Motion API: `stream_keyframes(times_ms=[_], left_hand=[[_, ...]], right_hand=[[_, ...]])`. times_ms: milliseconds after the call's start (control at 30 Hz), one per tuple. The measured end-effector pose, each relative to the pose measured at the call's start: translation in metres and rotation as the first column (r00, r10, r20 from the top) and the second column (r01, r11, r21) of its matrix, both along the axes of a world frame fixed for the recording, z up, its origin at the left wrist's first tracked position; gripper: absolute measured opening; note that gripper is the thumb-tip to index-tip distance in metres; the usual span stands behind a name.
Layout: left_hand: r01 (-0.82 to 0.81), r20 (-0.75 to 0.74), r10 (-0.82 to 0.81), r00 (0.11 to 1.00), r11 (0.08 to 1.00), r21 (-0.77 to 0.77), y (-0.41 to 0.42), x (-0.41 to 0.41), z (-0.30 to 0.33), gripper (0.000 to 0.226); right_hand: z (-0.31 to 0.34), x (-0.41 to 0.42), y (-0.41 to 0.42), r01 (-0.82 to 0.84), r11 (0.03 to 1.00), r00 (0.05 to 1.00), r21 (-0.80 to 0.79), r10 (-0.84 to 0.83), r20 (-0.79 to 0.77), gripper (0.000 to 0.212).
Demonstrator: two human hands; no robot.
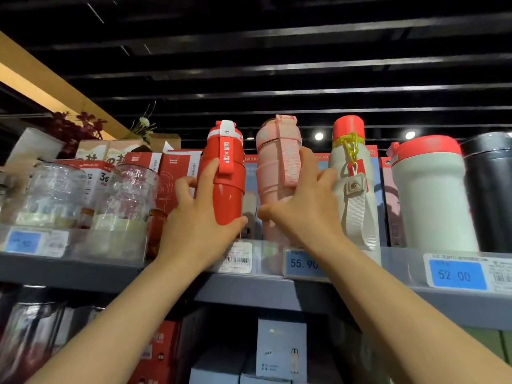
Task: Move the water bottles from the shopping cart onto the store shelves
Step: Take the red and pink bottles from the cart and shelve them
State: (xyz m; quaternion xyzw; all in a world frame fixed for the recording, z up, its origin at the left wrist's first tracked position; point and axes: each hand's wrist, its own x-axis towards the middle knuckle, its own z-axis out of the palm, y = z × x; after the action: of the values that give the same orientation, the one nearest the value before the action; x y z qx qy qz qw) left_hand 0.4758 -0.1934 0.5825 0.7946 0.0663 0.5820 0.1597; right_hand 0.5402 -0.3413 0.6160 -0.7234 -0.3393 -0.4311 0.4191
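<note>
My left hand grips the red bottle, upright at the top shelf's front edge. My right hand wraps the pink bottle just at its 3 o'clock (thumb low, fingers spread across the strap). At 3 o'clock of that stand a white bottle, a wide white flask and a black one. Glass jars sit at 9 o'clock.
</note>
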Motion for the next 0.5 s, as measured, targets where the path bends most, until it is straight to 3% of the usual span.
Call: stream_keyframes(times_ms=[200,367,500], left_hand=[[0.037,-0.086,-0.040,0.995,0.999,-0.038,0.005,-0.010,0.003,0.108],[-0.037,-0.206,0.033,0.978,0.999,-0.016,0.002,-0.015,0.018,0.116],[0.047,-0.220,-0.055,0.974,0.998,-0.041,-0.002,-0.006,0.016,0.115]], right_hand=[[-0.008,-0.008,-0.006,0.183,0.977,0.983,-0.112,-0.178,0.052,0.103],[-0.006,-0.008,-0.013,0.114,0.989,0.993,-0.092,-0.114,0.006,0.112],[-0.006,-0.008,-0.009,0.122,0.988,0.992,-0.099,-0.125,-0.026,0.109]])
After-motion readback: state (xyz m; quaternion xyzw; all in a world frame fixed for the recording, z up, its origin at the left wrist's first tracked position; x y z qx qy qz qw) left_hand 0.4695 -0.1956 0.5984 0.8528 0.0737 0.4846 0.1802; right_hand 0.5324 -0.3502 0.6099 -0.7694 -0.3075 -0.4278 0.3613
